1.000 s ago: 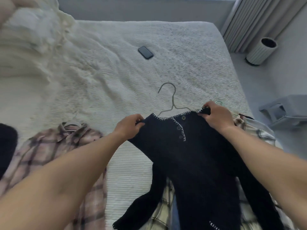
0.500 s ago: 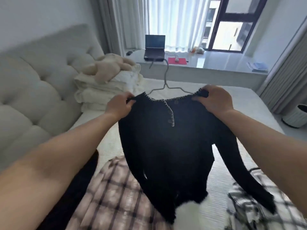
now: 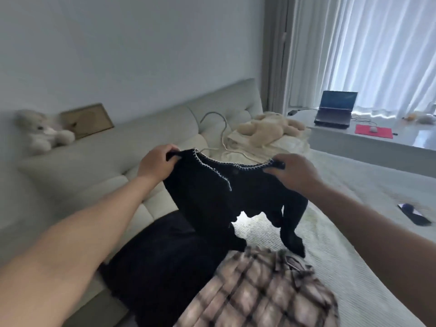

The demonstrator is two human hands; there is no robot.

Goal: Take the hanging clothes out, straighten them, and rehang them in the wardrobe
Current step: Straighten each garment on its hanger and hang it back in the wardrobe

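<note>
The left hand (image 3: 157, 165) and right hand (image 3: 295, 174) each pinch a shoulder of the black sweater (image 3: 226, 192), held up over the bed (image 3: 354, 208) on its wire hanger (image 3: 220, 133). The shoulder line runs 9 to 3 o'clock, hook at 12, body hanging toward 6. With grips only on the knit, the hanger could slip out through the wide neckline.
</note>
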